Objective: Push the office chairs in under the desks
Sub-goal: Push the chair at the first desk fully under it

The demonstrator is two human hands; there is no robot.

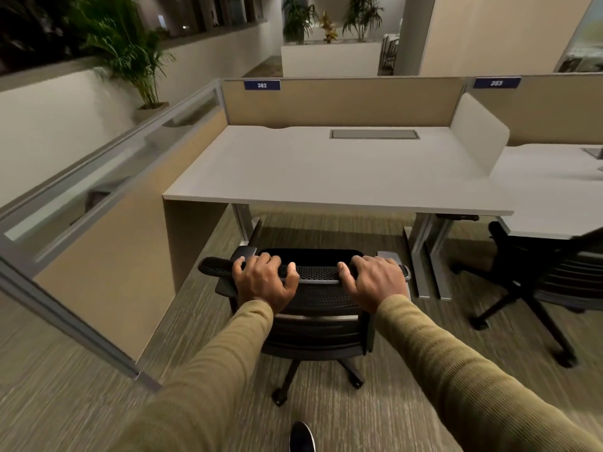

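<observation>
A black mesh office chair (318,305) stands on the carpet just in front of the white desk (319,171) labelled 382, its seat short of the desk's front edge. My left hand (262,283) grips the left part of the chair's top rail. My right hand (375,282) grips the right part of the same rail. A second black office chair (535,278) stands at the right, partly under the neighbouring desk (551,190) labelled 383, its wheeled legs sticking out.
A tan and glass partition (98,223) runs along the left side of the desk. Grey metal desk legs (427,256) stand to the chair's right. A white divider (479,132) separates the two desks. Potted plants sit behind. My shoe (301,437) shows at the bottom.
</observation>
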